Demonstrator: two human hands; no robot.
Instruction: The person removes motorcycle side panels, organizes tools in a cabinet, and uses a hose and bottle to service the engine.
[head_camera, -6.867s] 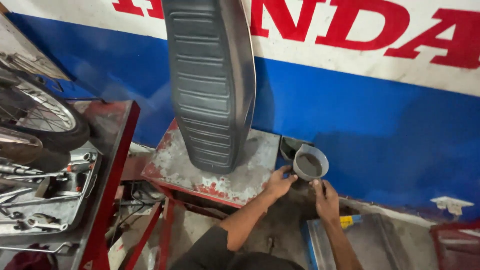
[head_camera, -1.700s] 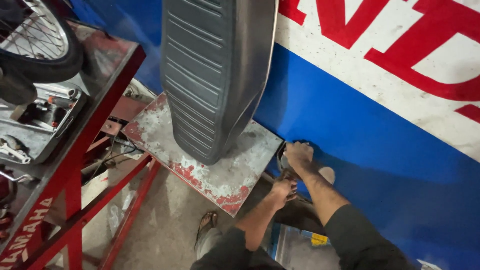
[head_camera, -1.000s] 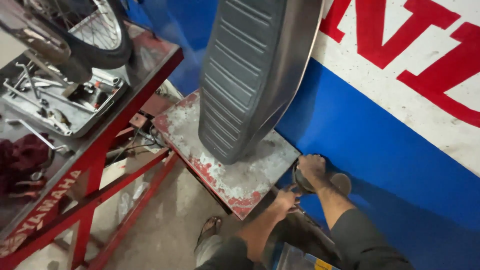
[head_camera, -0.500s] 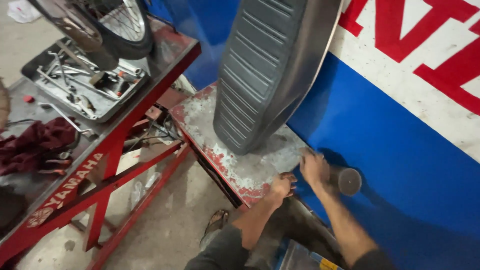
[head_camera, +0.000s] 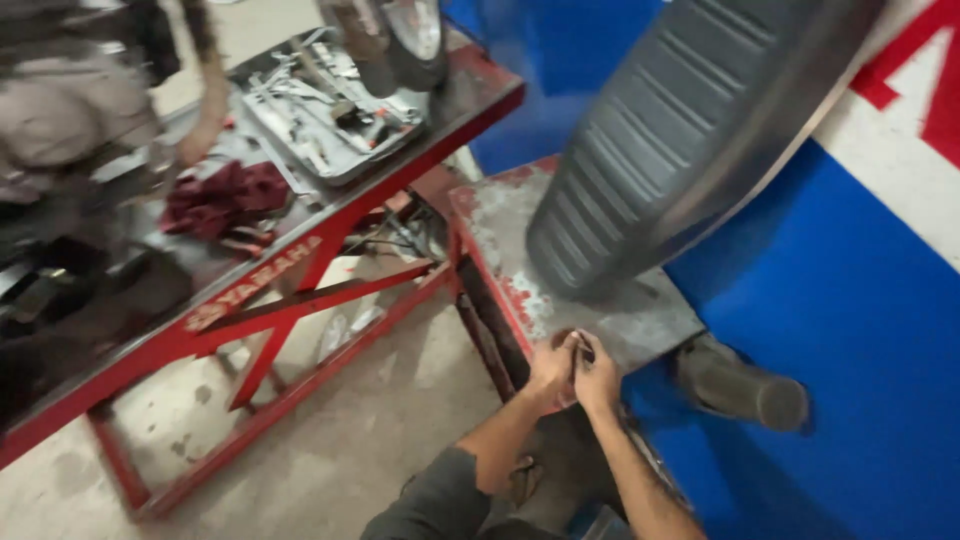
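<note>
Blue-painted wall (head_camera: 840, 300) backs a worn red metal stand (head_camera: 500, 215) bearing an upright grey ribbed motorcycle seat (head_camera: 650, 160). At the stand's near corner the left hand (head_camera: 553, 368) and right hand (head_camera: 598, 372) are pressed together on a small dark object; what it is cannot be told. Half a second ago they were apart, the right at the grey cup (head_camera: 745, 385), now left lying beside the stand. Left, a red workbench (head_camera: 300, 290) holds a tool tray (head_camera: 330, 120).

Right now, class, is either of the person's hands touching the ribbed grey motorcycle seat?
No: the left hand and right hand meet at the near edge of the small worn table, below the seat.
</note>
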